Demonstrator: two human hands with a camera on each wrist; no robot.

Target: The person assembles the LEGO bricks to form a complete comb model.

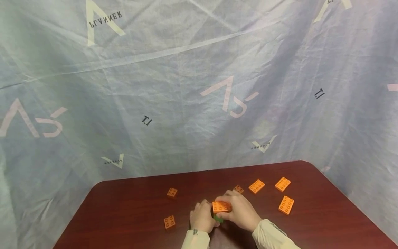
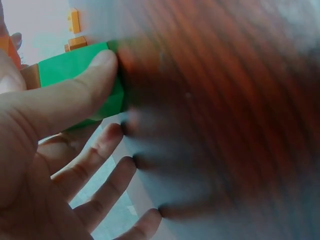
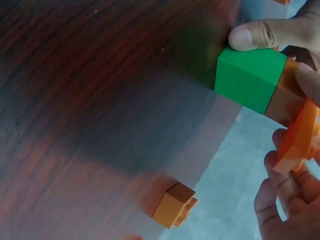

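In the head view, my left hand (image 1: 201,218) holds a green building brick (image 3: 250,77) low against the table, its thumb along one side. A darker orange brick (image 3: 286,95) sits on top of the green one. My right hand (image 1: 244,211) pinches a bright orange studded brick (image 1: 221,206) above this stack. Seen from the right wrist, that bright orange brick stands tilted against the darker brick's upper edge. Whether the two are joined I cannot tell. The left hand's other fingers spread down toward the tabletop in the left wrist view.
On the dark red table (image 1: 124,214), two small square orange bricks (image 1: 169,222) lie at the left. Another small orange brick (image 1: 238,189) is just beyond the right hand. Three longer orange bricks (image 1: 286,205) lie at the right. A grey printed cloth (image 1: 174,103) hangs behind.
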